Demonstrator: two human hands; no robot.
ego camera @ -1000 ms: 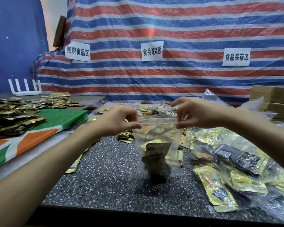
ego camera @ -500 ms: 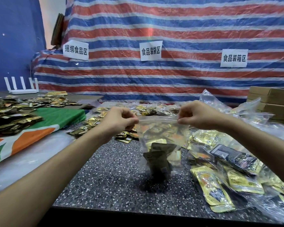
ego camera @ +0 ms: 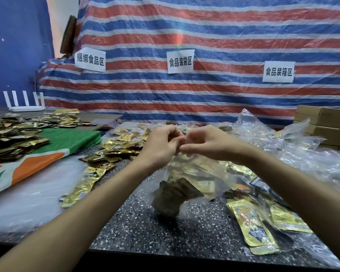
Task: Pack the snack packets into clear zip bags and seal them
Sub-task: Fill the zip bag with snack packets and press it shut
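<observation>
Both grips pinch the top edge of the clear zip bag point(ego camera: 202, 173). The left hand point(ego camera: 161, 146) and right hand point(ego camera: 208, 144) have their fingers curled and their fingertips almost meeting above the middle of the bench point(ego camera: 145, 236). The bag hangs down from that pinch with its long axis roughly upright, its mouth up and its bottom toward the bench. I cannot tell if the bottom touches the surface. A clump of dark snack packets point(ego camera: 175, 195) sits tilted in the lower part of the bag.

Both forearms reach in from the near corners and converge, wrists raised. Loose packets point(ego camera: 116, 148) lie just left of the bag, and yellow packets point(ego camera: 251, 222) lie to its right. A heap of clear plastic point(ego camera: 302, 158) crowds the right side in front of the cardboard boxes point(ego camera: 322, 124). A green and orange cloth point(ego camera: 67, 142) lies to the far left, and a striped tarp point(ego camera: 204, 36) with paper signs point(ego camera: 180, 62) hangs behind.
</observation>
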